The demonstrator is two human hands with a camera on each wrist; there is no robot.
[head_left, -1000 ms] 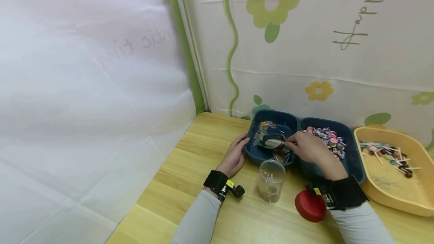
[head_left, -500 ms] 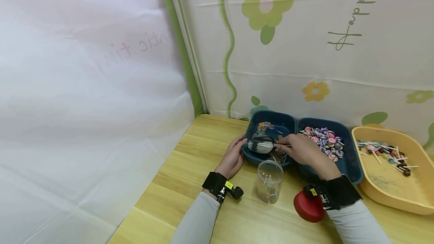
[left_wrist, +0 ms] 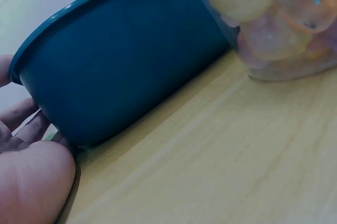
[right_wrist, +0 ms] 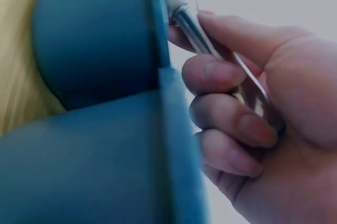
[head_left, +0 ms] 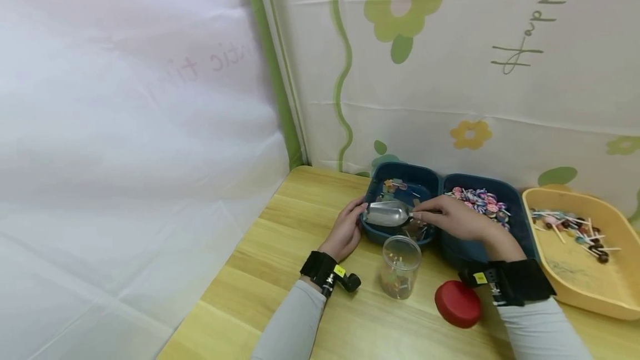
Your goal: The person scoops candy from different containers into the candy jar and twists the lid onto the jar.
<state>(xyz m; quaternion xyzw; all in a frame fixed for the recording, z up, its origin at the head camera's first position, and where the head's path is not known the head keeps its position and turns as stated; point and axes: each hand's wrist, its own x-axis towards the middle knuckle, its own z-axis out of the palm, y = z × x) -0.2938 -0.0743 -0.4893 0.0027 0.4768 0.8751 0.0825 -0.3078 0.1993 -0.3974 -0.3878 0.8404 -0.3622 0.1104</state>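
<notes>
My right hand (head_left: 452,220) grips the handle of a metal scoop (head_left: 386,213), its bowl lying over the left blue tray (head_left: 378,175), which holds a few small candies. In the right wrist view the fingers (right_wrist: 224,74) curl round the scoop handle (right_wrist: 195,27) beside the tray wall (right_wrist: 100,50). My left hand (head_left: 346,230) rests against the tray's left wall, fingers (left_wrist: 23,116) straight along the blue tray side (left_wrist: 131,71). A clear jar (head_left: 399,267) with some candies stands just in front of the tray, its base (left_wrist: 279,29) visible at the left wrist.
A second blue tray (head_left: 520,221) full of swirled candies adjoins on the right. A yellow tray (head_left: 575,276) with lollipops sits further right. A red lid (head_left: 457,304) lies on the wooden table (head_left: 280,271) by my right wrist. Fabric walls close in behind and to the left.
The scoop has turned and lifted slightly, its bowl now showing bright and flatter over the tray's front left. The right wrist has shifted off the red lid. The left hand stays put.
</notes>
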